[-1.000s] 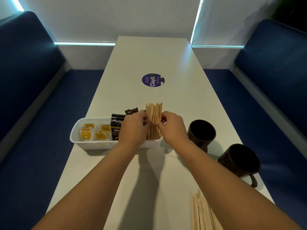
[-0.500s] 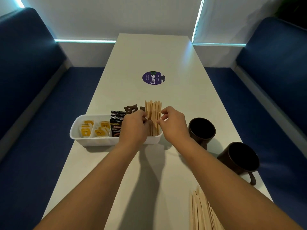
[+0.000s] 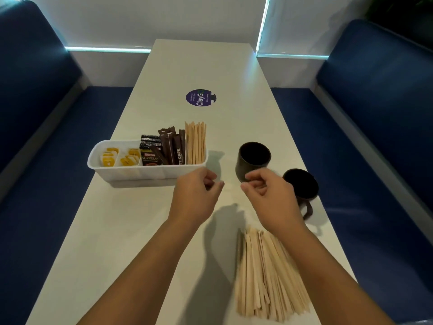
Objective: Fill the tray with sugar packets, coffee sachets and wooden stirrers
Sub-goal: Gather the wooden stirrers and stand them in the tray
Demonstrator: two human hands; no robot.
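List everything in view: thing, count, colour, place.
tray: 1, white, table left of centre
sugar packets: several, yellow and white, tray's left end
coffee sachets: several, dark brown and black, tray's middle, upright
stirrers in tray: a bundle, light wood, tray's right end, upright
loose stirrers: a pile, light wood, near table edge
mugs: 2, dark brown, right of tray
sticker: 1, purple, table centre
table: 1, white
benches: 2, blue, either side
hands: left hand, right hand, both empty, above table
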